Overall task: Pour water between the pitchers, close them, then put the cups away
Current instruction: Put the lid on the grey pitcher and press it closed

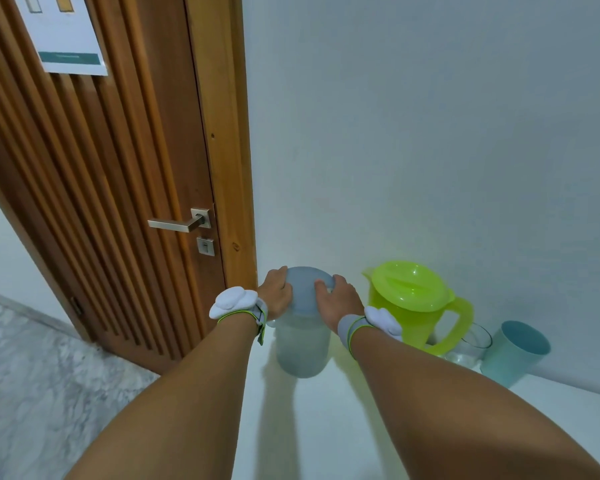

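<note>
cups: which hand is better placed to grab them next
Probably right: the right hand holds the grey lid on the side nearer the glass cup and blue cup; the left hand is farther.

A single wide camera sat on the person's head, looking forward and down along both forearms to the white table (326, 427). It was close in (the arms filled the lower half), with the left hand (276, 294) and right hand (338, 301) near centre on a grey lid (303, 289). A wooden door (118, 202) stood left and a pale wall (430, 133) ahead.
</note>
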